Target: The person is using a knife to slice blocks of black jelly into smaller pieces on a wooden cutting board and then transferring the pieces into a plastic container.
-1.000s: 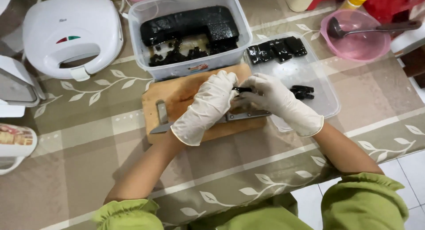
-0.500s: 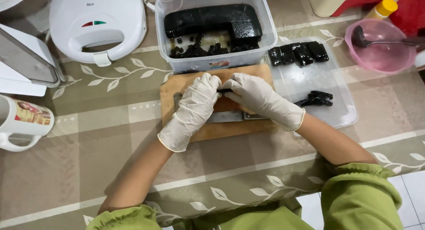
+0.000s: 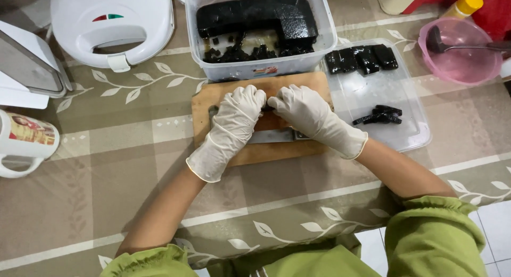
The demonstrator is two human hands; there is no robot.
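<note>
Two gloved hands, left hand (image 3: 234, 120) and right hand (image 3: 303, 114), curl together over a cutting board (image 3: 213, 104), grip contents unclear; a clear tub (image 3: 327, 29) holds black jelly (image 3: 255, 18), and a flat lid (image 3: 410, 128) bears cut jelly pieces (image 3: 362, 58).

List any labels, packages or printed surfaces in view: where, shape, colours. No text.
Tub sticker: front wall of the clear tub, small strip, white with red and blue.
Mug print: left edge, white mug on its side, red and yellow picture.
Appliance marks: white sandwich maker top left, red and green lights, small grey logo.
Bottle: top right, yellow cap.
</note>
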